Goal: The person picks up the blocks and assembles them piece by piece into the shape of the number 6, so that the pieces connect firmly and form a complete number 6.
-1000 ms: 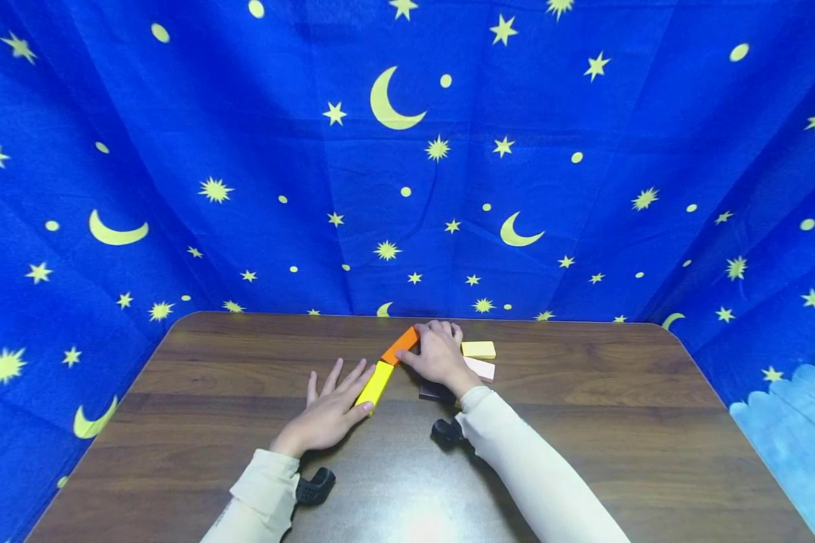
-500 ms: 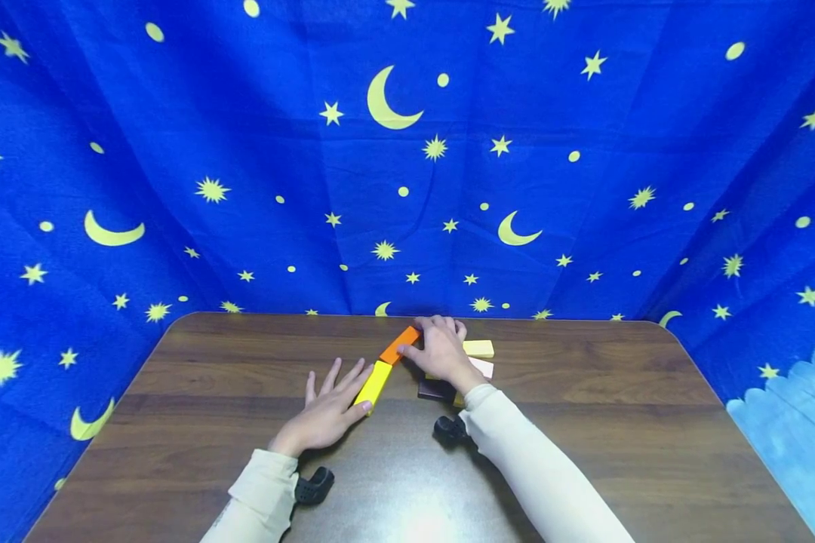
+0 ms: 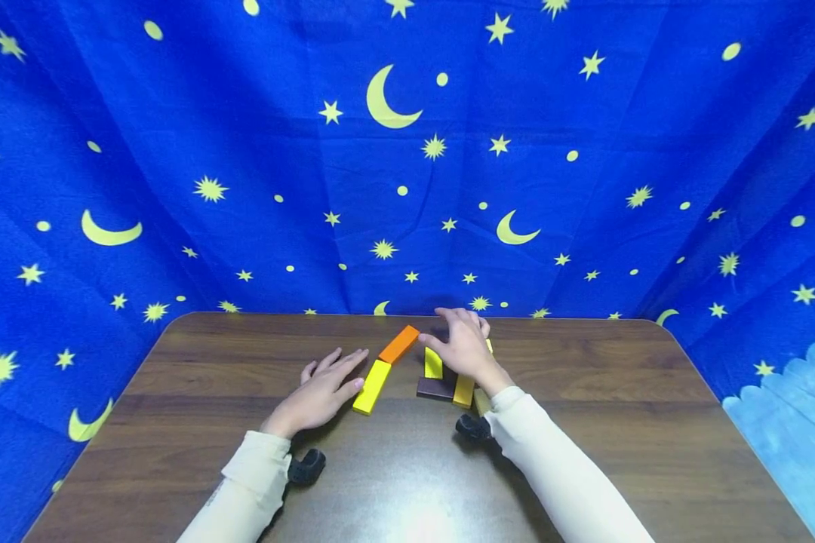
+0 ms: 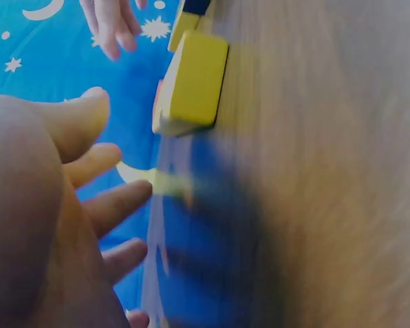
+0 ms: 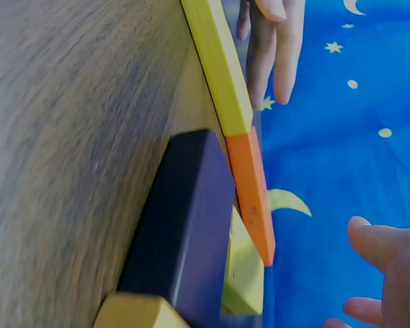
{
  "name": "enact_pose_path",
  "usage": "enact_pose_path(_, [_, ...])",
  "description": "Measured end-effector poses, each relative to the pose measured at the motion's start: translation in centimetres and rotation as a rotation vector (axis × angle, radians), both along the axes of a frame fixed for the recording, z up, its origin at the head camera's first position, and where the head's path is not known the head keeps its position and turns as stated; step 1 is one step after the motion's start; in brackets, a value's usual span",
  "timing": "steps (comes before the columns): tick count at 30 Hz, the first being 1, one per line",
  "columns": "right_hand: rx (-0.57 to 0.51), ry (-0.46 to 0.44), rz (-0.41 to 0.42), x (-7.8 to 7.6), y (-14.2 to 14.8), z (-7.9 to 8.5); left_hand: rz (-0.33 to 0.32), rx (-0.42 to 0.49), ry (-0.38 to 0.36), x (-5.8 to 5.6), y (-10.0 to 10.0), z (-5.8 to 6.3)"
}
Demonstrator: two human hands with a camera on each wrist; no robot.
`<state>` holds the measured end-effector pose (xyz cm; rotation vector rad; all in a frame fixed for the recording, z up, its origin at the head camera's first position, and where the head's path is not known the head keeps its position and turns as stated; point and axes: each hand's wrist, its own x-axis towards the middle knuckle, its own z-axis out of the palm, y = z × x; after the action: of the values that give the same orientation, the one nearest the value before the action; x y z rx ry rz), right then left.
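Observation:
A yellow block (image 3: 372, 388) and an orange block (image 3: 398, 345) lie end to end in a slightly bent line, both flat on the table. My left hand (image 3: 319, 392) is just left of the yellow block, fingers spread and holding nothing. In the left wrist view, a gap shows between those fingers and the yellow block (image 4: 199, 78). Over the loose blocks to the right hovers my right hand (image 3: 465, 347), its fingers relaxed. Below it show a dark block (image 3: 436, 388), a lime-yellow block (image 3: 433, 363) and a golden block (image 3: 463, 392); the hand hides others.
The brown wooden table (image 3: 584, 437) ends at a blue curtain (image 3: 407, 151) printed with moons and stars. Part of a tan block (image 3: 481, 402) shows beside the right sleeve. Each wrist wears a black camera mount.
My right hand has left the orange block and moved right over the loose blocks, uncovering the lime-yellow one. My left hand has come off the yellow block, slightly left.

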<state>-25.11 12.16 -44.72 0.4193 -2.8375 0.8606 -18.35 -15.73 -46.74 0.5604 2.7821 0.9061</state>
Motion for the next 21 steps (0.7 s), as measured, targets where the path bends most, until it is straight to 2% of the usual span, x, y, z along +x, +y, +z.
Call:
enact_pose_path(4, [-0.024,0.004,-0.009,0.4,1.2,0.1,-0.041,0.004,0.018,-1.1,-0.4,0.3])
enact_pose_path(12, [-0.084,0.013,-0.034,1.1,3.4,-0.1,-0.124,-0.032,0.009,-3.1,-0.6,0.2])
enact_pose_path(21, [-0.097,0.016,-0.037,1.8,6.3,-1.0,-0.235,-0.019,-0.018,-4.1,0.2,0.2])
